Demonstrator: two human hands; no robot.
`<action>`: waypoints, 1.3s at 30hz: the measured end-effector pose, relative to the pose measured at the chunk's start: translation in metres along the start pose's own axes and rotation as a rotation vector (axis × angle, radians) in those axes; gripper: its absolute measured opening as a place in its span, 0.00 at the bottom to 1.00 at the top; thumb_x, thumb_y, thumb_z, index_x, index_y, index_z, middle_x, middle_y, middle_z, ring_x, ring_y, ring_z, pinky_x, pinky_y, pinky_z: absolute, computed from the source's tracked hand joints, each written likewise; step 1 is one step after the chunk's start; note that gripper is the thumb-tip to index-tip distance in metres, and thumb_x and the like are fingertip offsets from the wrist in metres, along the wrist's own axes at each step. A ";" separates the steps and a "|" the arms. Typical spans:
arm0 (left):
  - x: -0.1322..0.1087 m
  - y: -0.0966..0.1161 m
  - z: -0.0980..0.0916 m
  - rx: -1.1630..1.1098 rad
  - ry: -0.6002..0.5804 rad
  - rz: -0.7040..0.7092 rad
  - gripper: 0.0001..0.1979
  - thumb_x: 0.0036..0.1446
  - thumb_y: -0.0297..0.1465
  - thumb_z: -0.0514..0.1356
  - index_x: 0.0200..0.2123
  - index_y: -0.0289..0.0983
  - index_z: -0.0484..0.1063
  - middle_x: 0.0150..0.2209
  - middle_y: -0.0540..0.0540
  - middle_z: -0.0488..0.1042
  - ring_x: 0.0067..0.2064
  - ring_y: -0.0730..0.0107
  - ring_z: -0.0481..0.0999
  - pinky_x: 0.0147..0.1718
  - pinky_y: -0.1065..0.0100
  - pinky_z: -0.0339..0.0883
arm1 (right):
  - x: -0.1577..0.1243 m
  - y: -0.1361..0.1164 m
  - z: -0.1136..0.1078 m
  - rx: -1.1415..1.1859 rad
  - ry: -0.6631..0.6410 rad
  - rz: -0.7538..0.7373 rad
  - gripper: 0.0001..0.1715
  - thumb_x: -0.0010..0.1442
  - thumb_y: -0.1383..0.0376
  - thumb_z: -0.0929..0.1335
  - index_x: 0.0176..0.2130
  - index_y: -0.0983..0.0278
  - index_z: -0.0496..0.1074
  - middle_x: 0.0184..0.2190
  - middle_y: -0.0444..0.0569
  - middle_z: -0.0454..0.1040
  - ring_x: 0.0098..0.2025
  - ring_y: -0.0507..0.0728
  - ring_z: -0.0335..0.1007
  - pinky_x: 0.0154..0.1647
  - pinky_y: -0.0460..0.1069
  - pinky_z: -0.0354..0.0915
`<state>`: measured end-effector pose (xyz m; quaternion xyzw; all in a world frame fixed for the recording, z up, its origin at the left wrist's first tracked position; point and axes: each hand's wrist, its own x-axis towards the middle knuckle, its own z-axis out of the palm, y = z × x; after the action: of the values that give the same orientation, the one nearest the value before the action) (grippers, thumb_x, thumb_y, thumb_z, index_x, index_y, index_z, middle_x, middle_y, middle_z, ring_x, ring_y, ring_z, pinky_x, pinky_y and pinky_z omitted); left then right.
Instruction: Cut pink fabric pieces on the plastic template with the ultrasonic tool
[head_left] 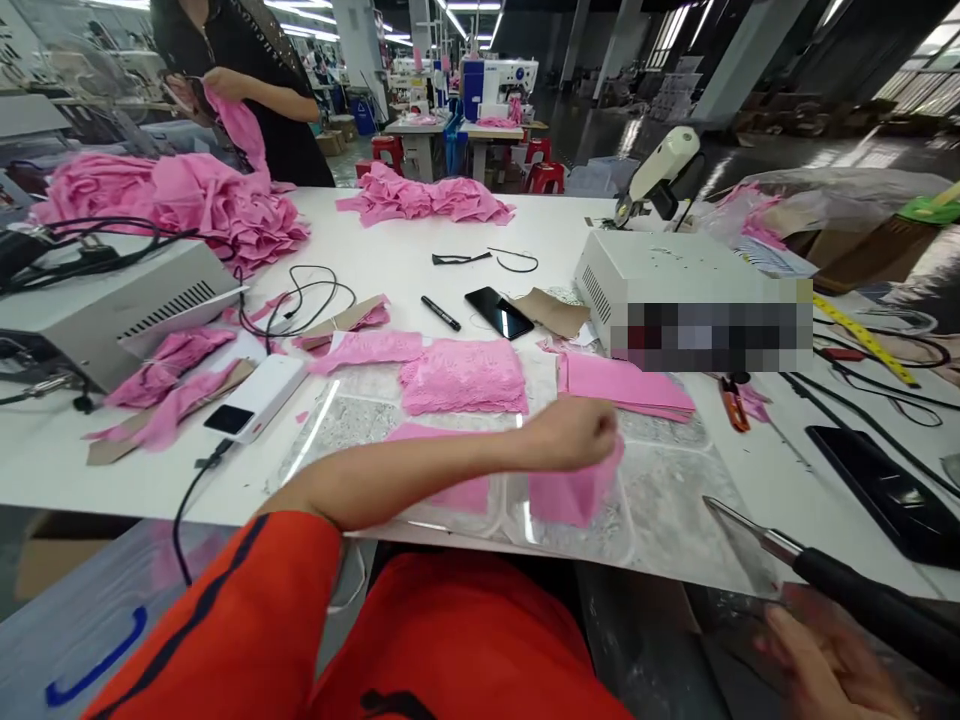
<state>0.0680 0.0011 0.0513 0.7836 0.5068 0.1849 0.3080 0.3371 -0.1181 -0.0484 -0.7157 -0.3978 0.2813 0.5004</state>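
My left hand (577, 432) reaches across to the right and is closed on a small pink fabric piece (574, 492), which hangs from it over the clear glass plate (660, 490) at the table's front. My right hand (825, 660), low at the bottom right, grips the black handle of a metal-tipped hot cutting tool (825, 575) whose tip points left toward the plate. A stack of pink pieces (626, 385) lies just behind my left hand. A pink lace piece (465, 377) and another flat pink piece (450, 490) lie to its left.
A white machine box (675, 285) stands at the right, a grey one (105, 300) at the left with cables. A power bank (259, 397), marker (441, 313), phone (499, 312), orange snips (733, 402), yellow tape measure (862, 338) and dark tablet (885, 490) lie around. A person in black (247, 80) handles pink fabric (172, 200) at the back.
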 end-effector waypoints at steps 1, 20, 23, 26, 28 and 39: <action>-0.011 -0.009 -0.014 -0.060 0.032 -0.047 0.05 0.60 0.22 0.53 0.36 0.33 0.68 0.35 0.43 0.76 0.34 0.71 0.78 0.29 0.72 0.71 | -0.010 -0.007 0.005 -0.045 0.025 0.039 0.26 0.48 0.54 0.73 0.45 0.64 0.74 0.24 0.43 0.68 0.26 0.53 0.64 0.24 0.46 0.60; -0.181 -0.102 -0.059 -0.527 0.421 -0.418 0.15 0.51 0.24 0.55 0.42 0.32 0.75 0.20 0.54 0.67 0.24 0.76 0.71 0.23 0.76 0.67 | -0.050 -0.079 0.154 -0.252 -0.692 -1.213 0.07 0.60 0.70 0.66 0.40 0.60 0.71 0.35 0.48 0.73 0.38 0.55 0.70 0.39 0.51 0.70; -0.204 -0.107 -0.060 -0.286 0.474 -0.405 0.15 0.51 0.25 0.55 0.40 0.34 0.77 0.23 0.53 0.70 0.23 0.78 0.66 0.24 0.76 0.62 | -0.058 -0.086 0.162 -0.213 -0.741 -1.273 0.11 0.60 0.72 0.67 0.42 0.60 0.71 0.35 0.48 0.73 0.38 0.55 0.70 0.38 0.50 0.70; -0.227 -0.113 -0.054 -0.098 0.500 -0.417 0.14 0.54 0.26 0.53 0.40 0.35 0.77 0.31 0.49 0.77 0.26 0.76 0.68 0.26 0.74 0.62 | -0.067 -0.089 0.171 -0.186 -0.806 -1.352 0.12 0.60 0.74 0.66 0.42 0.60 0.71 0.35 0.48 0.72 0.36 0.54 0.69 0.37 0.50 0.69; -0.240 -0.116 -0.048 0.011 0.498 -0.406 0.15 0.54 0.25 0.53 0.41 0.35 0.77 0.35 0.47 0.78 0.30 0.73 0.71 0.30 0.72 0.65 | -0.072 -0.089 0.176 -0.183 -0.846 -1.385 0.12 0.60 0.74 0.65 0.42 0.60 0.71 0.35 0.48 0.72 0.36 0.54 0.69 0.36 0.50 0.70; -0.278 -0.130 -0.046 0.338 0.358 -0.081 0.10 0.61 0.30 0.58 0.46 0.38 0.73 0.46 0.40 0.70 0.46 0.64 0.71 0.45 0.66 0.69 | -0.062 -0.086 0.171 -0.184 -0.914 -1.389 0.12 0.60 0.68 0.67 0.45 0.60 0.72 0.38 0.51 0.75 0.39 0.57 0.73 0.38 0.51 0.74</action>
<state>-0.1640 -0.1988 0.0043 0.7577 0.6082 0.2209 0.0850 0.1428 -0.0706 -0.0260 -0.1613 -0.9336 0.1379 0.2888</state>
